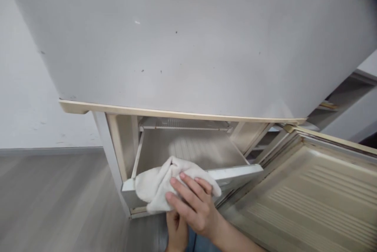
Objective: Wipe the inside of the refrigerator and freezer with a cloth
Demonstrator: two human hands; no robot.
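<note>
You are looking down at a small white fridge [188, 43] with its upper door shut and its lower door [309, 197] swung open toward four o'clock. Your right hand [196, 205] is coming in from five o'clock and lying flat, fingers spread and stretched out, on a cream cloth [159, 183]. It is pressing on the cloth rather than closing around it, so nothing is gripped in the palm. The cloth is bunched up and draped over the front edge of a pale drawer [235, 173], which is sitting pulled out of the lower compartment at about six o'clock from the upper door. Part of the cloth is hanging down over the drawer's front face, and part is resting on the rim.

Your left hand [176, 232] is showing just below the right one, at six o'clock, mostly hidden beneath it and by the bottom edge of the view. It is sitting close under the cloth's lower end, and you cannot tell whether it is holding anything or how far it is closed.

Inside the drawer, a ribbed floor is showing at twelve o'clock from the cloth. A grey wood-look floor [53, 197] is stretching out at nine o'clock, meeting a white wall [20, 98] at ten o'clock
</note>
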